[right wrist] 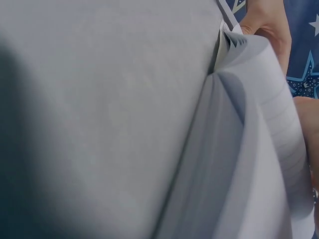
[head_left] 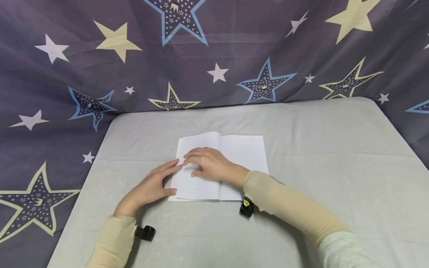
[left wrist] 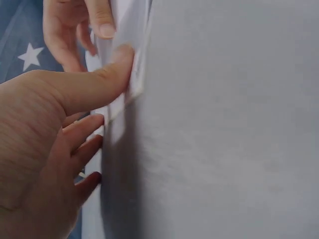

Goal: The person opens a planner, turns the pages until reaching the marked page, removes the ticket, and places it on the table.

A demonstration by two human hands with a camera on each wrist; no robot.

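Note:
A lined notebook [head_left: 244, 156] lies spread on the grey surface, its left-hand pages [head_left: 201, 190] arching up near the spine. My left hand [head_left: 152, 188] is at its left edge, the thumb on the lower left corner and the fingers reaching up along the side. In the left wrist view that thumb [left wrist: 94, 89] rests against the page edges. Across the left page reaches my right hand [head_left: 212, 163], fingers loosely bent, tips close to the left fingertips. The right wrist view has the curved pages [right wrist: 269, 94] near and large, with part of the right hand [right wrist: 309, 119] at the frame's side.
The notebook lies around the middle of a grey cloth-covered table [head_left: 318, 149]. A dark curtain with stars [head_left: 218, 44] stands behind the table and along both sides. Each sleeved wrist carries a small black camera, such as the left one [head_left: 145, 233].

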